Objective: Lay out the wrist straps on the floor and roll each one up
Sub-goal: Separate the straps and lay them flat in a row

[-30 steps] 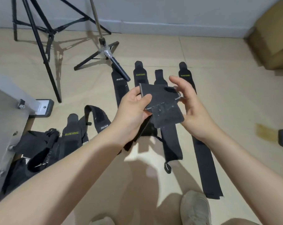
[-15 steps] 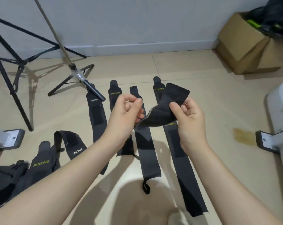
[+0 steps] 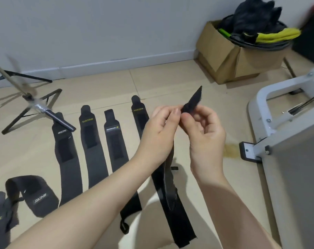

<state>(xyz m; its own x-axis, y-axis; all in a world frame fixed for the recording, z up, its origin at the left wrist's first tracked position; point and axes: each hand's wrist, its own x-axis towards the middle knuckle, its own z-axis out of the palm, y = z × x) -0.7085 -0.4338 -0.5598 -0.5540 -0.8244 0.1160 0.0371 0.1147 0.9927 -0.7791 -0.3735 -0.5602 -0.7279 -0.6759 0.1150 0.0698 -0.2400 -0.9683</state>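
Several black wrist straps lie flat side by side on the tiled floor: one marked with white letters, one with yellow letters, a shorter one and a long one at the right. I hold another black strap in the air above them. My left hand and my right hand both pinch its upper end, and the rest hangs down between my wrists. Its tip sticks up past my fingers.
Loose unrolled straps lie bunched at the lower left. A tripod stands on the floor at the left. A cardboard box full of dark gear sits by the wall. A white metal frame stands at the right.
The view has swung right. The strap, held folded and bunched between both hands before, now hangs stretched long below my fingers, with its top end pinched thin.
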